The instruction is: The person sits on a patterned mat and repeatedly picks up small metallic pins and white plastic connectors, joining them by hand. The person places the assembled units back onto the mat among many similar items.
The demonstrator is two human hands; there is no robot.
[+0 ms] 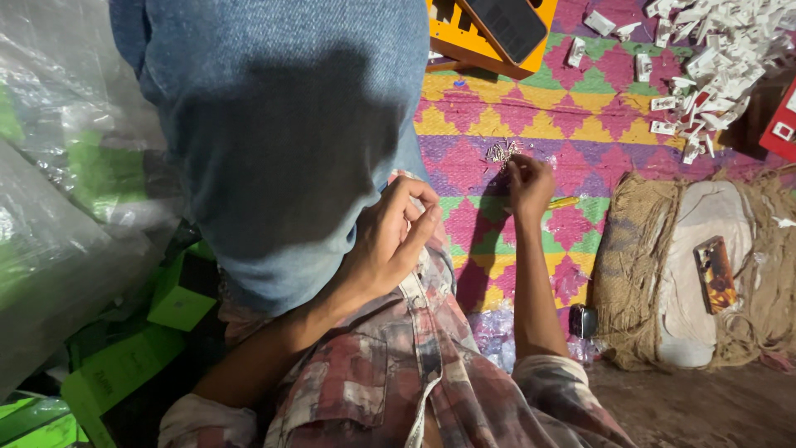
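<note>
Head view. The right hand (528,184) pinches at a small tangle of thin silvery metal pieces (502,153) lying on the pink, yellow and green woven mat (572,124). The left hand (390,236) is curled at the raised denim knee (282,124), apparently holding something tiny. One heap of small white plastic parts (713,58) lies beyond, seemingly unworked; its count is too dense to tell.

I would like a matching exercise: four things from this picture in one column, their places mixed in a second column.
1. small pile of thin metal pieces
2. heap of white plastic parts
3. green cardboard boxes
4. black phone

a. on the yellow tray
b. lower left
c. at the right hand fingertips
d. top right on the woven mat

Pairs: 1-c, 2-d, 3-b, 4-a
</note>
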